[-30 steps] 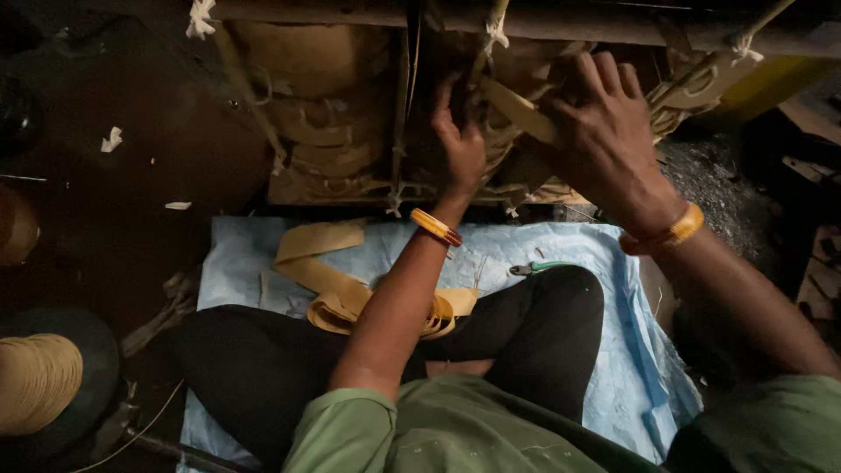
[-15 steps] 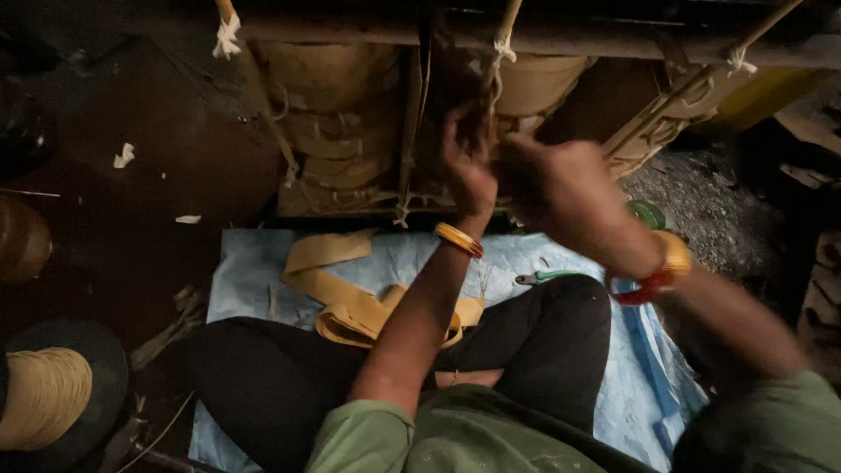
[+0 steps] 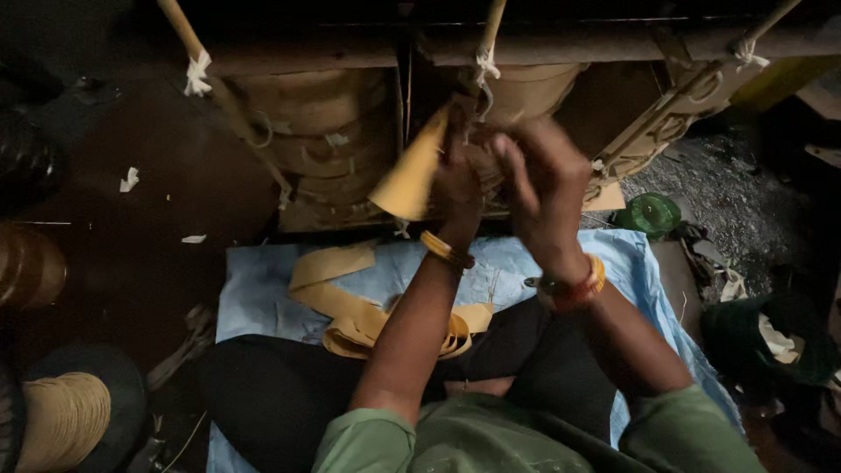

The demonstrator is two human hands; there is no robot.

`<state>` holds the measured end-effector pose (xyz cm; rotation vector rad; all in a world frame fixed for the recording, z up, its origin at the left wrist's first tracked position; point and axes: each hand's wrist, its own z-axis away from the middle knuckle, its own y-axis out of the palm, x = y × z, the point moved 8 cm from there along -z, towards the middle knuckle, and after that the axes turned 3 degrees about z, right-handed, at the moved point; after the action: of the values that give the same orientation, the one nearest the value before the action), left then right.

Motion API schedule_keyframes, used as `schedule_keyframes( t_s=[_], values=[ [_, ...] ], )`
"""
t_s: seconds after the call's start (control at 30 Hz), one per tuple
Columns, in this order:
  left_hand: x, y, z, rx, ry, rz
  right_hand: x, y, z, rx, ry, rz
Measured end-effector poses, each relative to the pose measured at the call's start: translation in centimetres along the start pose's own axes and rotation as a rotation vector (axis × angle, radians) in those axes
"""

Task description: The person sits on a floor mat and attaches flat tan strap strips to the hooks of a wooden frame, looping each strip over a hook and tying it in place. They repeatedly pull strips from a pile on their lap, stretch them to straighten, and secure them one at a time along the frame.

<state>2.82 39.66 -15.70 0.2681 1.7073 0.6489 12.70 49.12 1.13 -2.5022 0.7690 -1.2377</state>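
Tan strip [image 3: 410, 175]: it's in your left hand [image 3: 460, 180], raised in front of the wooden frame [image 3: 350, 114]. The strip fans out wide to the left and below your fingers, its narrow end pinched at the top of your fist, close to the white cord knot [image 3: 484, 63] on the middle pole. Left hand is closed tight on that narrow end; the wide end hangs free, touching nothing.

Your right hand [image 3: 547, 188] sits just beside the left, to its right, fingers spread and slightly curled. It's motion-blurred, so I can't tell whether it has hold of the strip or anything else. Looks half open at most.

Below your wrists, more of the same tan strip material [image 3: 350, 307] lies coiled on the blue sheet [image 3: 263, 280], partly across your lap, well apart from the piece you're holding. Orange bangles on both wrists.

Around you: a green round object [image 3: 648, 213] on the ground to the right of the frame, a coil of pale cord [image 3: 61, 420] at bottom left, scraps of white on the dark floor [image 3: 131, 236].
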Motion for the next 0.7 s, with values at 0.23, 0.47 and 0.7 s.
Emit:
schedule_keyframes(
  t_s=[0.23, 0.47, 0.7],
  values=[
    [2.3, -0.6, -2.2, -0.042, 0.201, -0.201, -2.2, 1.1, -2.2, -0.219, -0.134, 0.247],
    [5.5, -1.2, -4.3, -0.050, 0.209, -0.134, -3.0, 1.7, -1.8, -0.282, -0.161, 0.386],
    [4.1, -1.6, -2.4, -0.039, 0.282, -0.085, -5.2, 1.8, -2.5, -0.340, -0.019, 0.282]
  ],
)
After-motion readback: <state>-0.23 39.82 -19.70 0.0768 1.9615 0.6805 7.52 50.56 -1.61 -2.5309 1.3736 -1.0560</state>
